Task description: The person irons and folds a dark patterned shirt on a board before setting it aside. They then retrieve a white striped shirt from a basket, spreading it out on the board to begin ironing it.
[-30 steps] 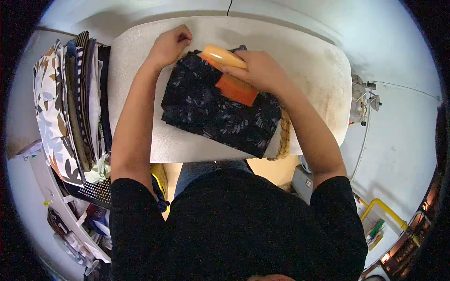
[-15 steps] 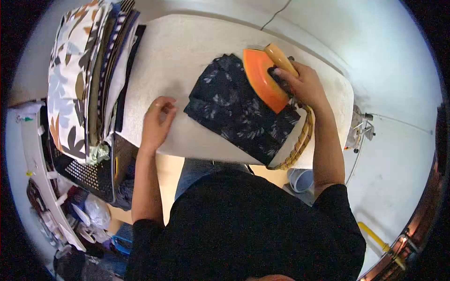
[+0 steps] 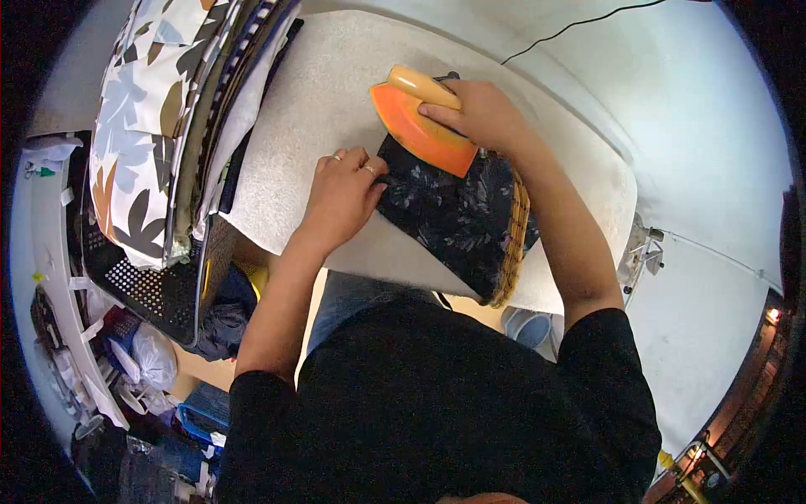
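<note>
Pale padded worktop [image 3: 311, 101] spans the view; a tall stack of folded garments [image 3: 155, 109] stands at its left end, by a black perforated basket [image 3: 138, 281]. Dark leaf-print garment [image 3: 453, 214] lies on the worktop near the front edge. Orange iron [image 3: 420, 130] sits over the garment's upper part, its tip beyond the cloth; soleplate contact cannot be told. Braided cord [image 3: 515, 244] crosses the garment's right side. Right hand [image 3: 483, 118]: fingers wrapped round the iron's tan handle. Left hand [image 3: 344, 193]: fingers curled at the garment's left edge; pinching or only touching, cannot tell. Risks, judged: a leftward sweep could burn the left fingers, being near the iron; a dragging cord could crease the cloth; lingering heat could scorch it.
</note>
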